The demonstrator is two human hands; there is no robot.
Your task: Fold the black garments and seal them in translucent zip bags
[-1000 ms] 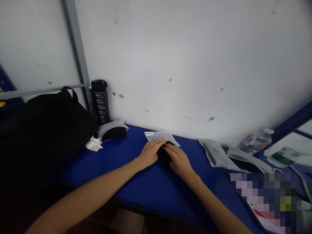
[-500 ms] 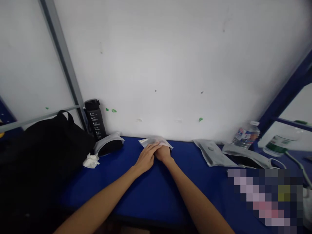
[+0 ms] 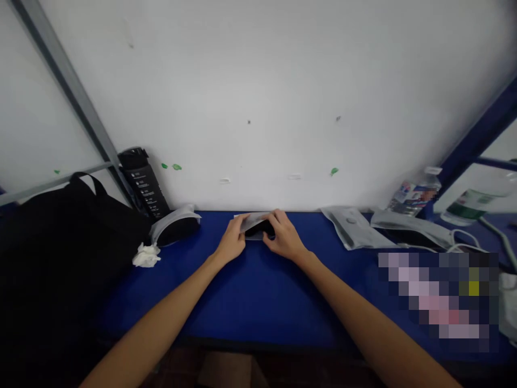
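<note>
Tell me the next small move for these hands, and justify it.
Probably ease the black item deeper into the pale pouch with the right hand: that hand curls around the pouch's right end, the left hand holds the other, and black shows between the pouch's layers on the near side.

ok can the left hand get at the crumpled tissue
Probably yes: only blue tabletop shows between the left hand and the crumpled tissue, though that hand holds the pale pouch.

Counting two hands, four translucent pouches, one black bottle, two clear bottles, one black bag, one crumpled tissue.
</note>
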